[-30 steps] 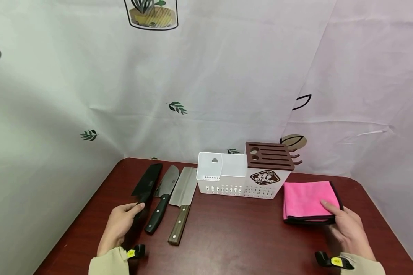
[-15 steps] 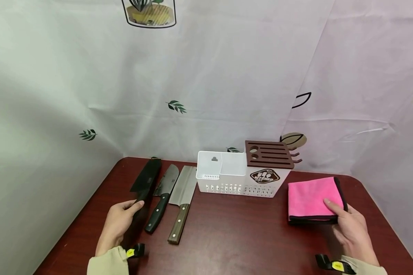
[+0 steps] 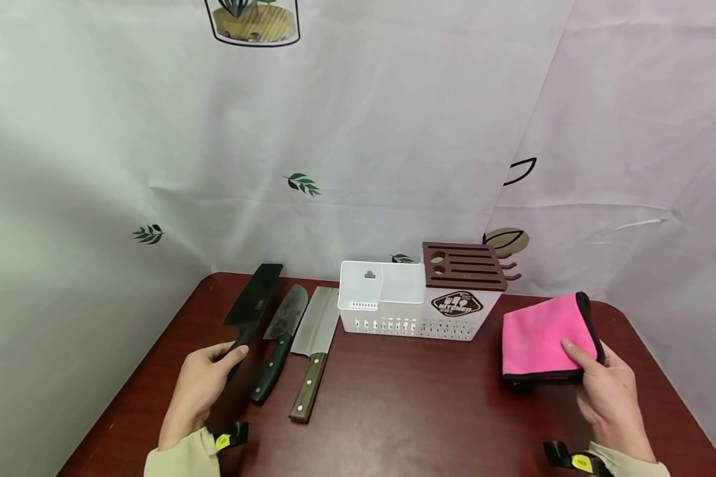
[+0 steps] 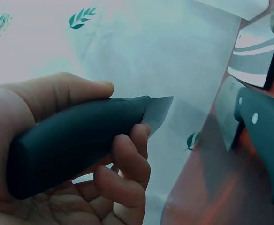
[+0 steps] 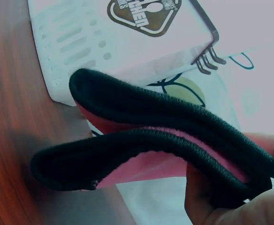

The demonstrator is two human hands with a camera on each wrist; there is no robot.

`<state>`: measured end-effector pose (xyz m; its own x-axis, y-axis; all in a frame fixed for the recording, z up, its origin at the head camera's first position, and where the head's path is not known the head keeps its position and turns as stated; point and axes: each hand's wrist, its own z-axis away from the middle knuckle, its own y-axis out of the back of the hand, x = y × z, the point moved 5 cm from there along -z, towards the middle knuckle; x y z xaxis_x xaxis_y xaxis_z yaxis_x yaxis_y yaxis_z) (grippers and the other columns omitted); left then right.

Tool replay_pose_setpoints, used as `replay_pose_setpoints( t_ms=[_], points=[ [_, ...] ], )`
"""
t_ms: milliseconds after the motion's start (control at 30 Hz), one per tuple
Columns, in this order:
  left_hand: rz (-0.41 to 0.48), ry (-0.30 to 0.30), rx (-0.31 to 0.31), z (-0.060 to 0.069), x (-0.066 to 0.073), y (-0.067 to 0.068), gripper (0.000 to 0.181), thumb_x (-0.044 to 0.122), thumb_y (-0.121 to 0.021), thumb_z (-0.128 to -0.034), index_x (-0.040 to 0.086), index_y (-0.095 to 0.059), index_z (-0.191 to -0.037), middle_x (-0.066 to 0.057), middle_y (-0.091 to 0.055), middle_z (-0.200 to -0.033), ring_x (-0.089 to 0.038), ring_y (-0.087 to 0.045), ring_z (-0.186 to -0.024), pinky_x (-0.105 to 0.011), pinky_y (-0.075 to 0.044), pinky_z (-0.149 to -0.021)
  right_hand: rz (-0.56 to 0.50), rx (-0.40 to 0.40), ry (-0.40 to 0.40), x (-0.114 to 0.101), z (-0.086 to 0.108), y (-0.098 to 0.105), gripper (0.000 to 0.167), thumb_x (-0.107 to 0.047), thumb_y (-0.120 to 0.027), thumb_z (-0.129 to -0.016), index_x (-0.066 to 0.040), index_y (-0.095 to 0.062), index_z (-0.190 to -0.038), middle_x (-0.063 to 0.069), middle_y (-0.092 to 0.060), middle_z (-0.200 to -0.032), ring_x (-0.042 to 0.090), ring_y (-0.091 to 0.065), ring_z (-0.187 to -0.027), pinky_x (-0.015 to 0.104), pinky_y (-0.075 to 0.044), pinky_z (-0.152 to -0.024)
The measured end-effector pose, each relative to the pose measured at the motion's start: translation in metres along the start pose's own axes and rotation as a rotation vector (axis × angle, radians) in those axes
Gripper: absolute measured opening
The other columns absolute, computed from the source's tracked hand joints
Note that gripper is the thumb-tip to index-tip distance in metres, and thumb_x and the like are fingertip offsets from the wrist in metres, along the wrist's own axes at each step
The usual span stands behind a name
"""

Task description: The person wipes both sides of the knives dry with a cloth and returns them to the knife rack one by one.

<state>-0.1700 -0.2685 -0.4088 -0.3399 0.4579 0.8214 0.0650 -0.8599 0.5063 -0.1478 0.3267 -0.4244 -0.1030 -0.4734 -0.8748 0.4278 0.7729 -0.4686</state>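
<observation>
My left hand (image 3: 199,384) grips the black handle of a black-bladed kitchen knife (image 3: 254,295), whose blade points up and away above the table's back left. In the left wrist view, the thumb lies along the top of that handle (image 4: 76,138) and the fingers curl beneath it. Pinched by its near right corner in my right hand (image 3: 610,397) is a folded pink cloth (image 3: 545,338) with black edging. The right wrist view shows the cloth's folded layers (image 5: 141,166) spread apart at the edge. Part of the right hand is hidden by the cloth.
A black-handled knife (image 3: 286,315) and a wooden-handled cleaver (image 3: 319,324) lie side by side, right of the left hand. Behind them stands a white plastic basket (image 3: 406,324) with a brown slotted top (image 3: 465,265) and side hooks. Fabric hangs behind the dark red table (image 3: 417,411).
The left hand has raised the black knife, its blade shifting up and away. The cloth has come up off the table, tilting and moving slightly right with the right hand.
</observation>
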Motion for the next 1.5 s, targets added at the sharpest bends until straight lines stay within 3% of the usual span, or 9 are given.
replay_pose_setpoints(
  t_ms=[167, 300, 400, 500, 633, 767, 967, 1333, 1500],
  points=[
    [-0.006, -0.009, -0.002, 0.003, 0.007, -0.001, 0.059, 0.041, -0.065, -0.0972, 0.001, -0.057, -0.139, -0.004, -0.053, -0.077, -0.016, -0.038, -0.056, -0.030, -0.038, -0.050, -0.005, 0.074, 0.015, -0.005, 0.004, 0.000, 0.018, 0.000, -0.068, -0.093, -0.016, -0.073, -0.100, -0.005, -0.073, -0.091, 0.007, -0.072, -0.080, 0.023, -0.060, -0.064],
    [-0.037, -0.038, -0.007, 0.005, 0.012, -0.002, 0.065, 0.048, -0.065, -0.0956, 0.003, -0.056, -0.141, -0.016, -0.063, -0.116, -0.023, -0.055, -0.086, -0.031, -0.046, -0.066, -0.040, 0.143, 0.050, -0.010, 0.005, -0.002, 0.022, 0.001, -0.070, -0.092, -0.015, -0.074, -0.106, -0.005, -0.073, -0.096, 0.006, -0.071, -0.083, 0.020, -0.059, -0.067],
    [-0.058, -0.059, -0.015, 0.007, 0.016, -0.002, 0.066, 0.049, -0.065, -0.0952, 0.003, -0.056, -0.142, -0.020, -0.058, -0.135, -0.027, -0.054, -0.108, -0.034, -0.048, -0.078, -0.131, 0.172, 0.089, -0.013, 0.006, -0.004, 0.028, 0.006, -0.067, -0.091, -0.012, -0.075, -0.110, -0.003, -0.074, -0.101, 0.007, -0.072, -0.086, 0.019, -0.059, -0.071],
    [-0.061, -0.065, -0.020, 0.009, 0.018, -0.002, 0.065, 0.048, -0.066, -0.0949, 0.003, -0.057, -0.141, -0.019, -0.060, -0.133, -0.027, -0.053, -0.102, -0.033, -0.045, -0.073, -0.226, 0.196, 0.132, -0.016, 0.008, -0.006, 0.030, 0.009, -0.066, -0.091, -0.007, -0.074, -0.115, 0.002, -0.074, -0.106, 0.010, -0.072, -0.089, 0.020, -0.059, -0.073],
    [-0.050, -0.070, -0.018, 0.012, 0.022, -0.001, 0.064, 0.049, -0.068, -0.0936, 0.005, -0.059, -0.139, -0.015, -0.064, -0.126, -0.023, -0.048, -0.092, -0.031, -0.039, -0.067, -0.272, 0.220, 0.206, -0.020, 0.011, -0.010, 0.033, 0.012, -0.066, -0.090, -0.001, -0.071, -0.120, 0.007, -0.074, -0.109, 0.013, -0.072, -0.092, 0.022, -0.059, -0.074],
    [-0.053, -0.085, -0.021, 0.016, 0.026, -0.002, 0.061, 0.048, -0.069, -0.0932, 0.006, -0.061, -0.138, -0.011, -0.068, -0.118, -0.021, -0.050, -0.089, -0.031, -0.039, -0.066, -0.257, 0.230, 0.258, -0.024, 0.015, -0.014, 0.034, 0.013, -0.066, -0.089, 0.001, -0.071, -0.120, 0.008, -0.074, -0.109, 0.014, -0.072, -0.093, 0.021, -0.059, -0.075],
    [-0.056, -0.109, -0.029, 0.021, 0.033, -0.004, 0.052, 0.040, -0.070, -0.0941, 0.007, -0.064, -0.134, -0.007, -0.074, -0.094, -0.015, -0.040, -0.060, -0.028, -0.035, -0.052, -0.240, 0.234, 0.280, -0.026, 0.020, -0.020, 0.038, 0.013, -0.069, -0.087, 0.002, -0.069, -0.124, 0.008, -0.072, -0.114, 0.014, -0.071, -0.097, 0.021, -0.059, -0.077],
    [0.045, -0.113, -0.059, 0.029, 0.043, -0.011, 0.044, 0.034, -0.071, -0.0946, 0.008, -0.067, -0.130, -0.008, -0.074, -0.090, -0.014, -0.048, -0.066, -0.027, -0.038, -0.055, -0.214, 0.252, 0.347, -0.036, 0.031, -0.025, 0.038, 0.010, -0.072, -0.086, 0.005, -0.067, -0.124, 0.012, -0.070, -0.117, 0.017, -0.068, -0.103, 0.021, -0.058, -0.078],
    [0.059, -0.125, -0.082, 0.032, 0.047, -0.015, 0.044, 0.034, -0.072, -0.0938, 0.008, -0.067, -0.129, -0.006, -0.073, -0.086, -0.013, -0.038, -0.057, -0.026, -0.035, -0.052, -0.209, 0.241, 0.369, -0.038, 0.036, -0.029, 0.038, 0.011, -0.071, -0.086, 0.007, -0.066, -0.123, 0.013, -0.069, -0.117, 0.018, -0.067, -0.105, 0.021, -0.058, -0.080]
  ],
)
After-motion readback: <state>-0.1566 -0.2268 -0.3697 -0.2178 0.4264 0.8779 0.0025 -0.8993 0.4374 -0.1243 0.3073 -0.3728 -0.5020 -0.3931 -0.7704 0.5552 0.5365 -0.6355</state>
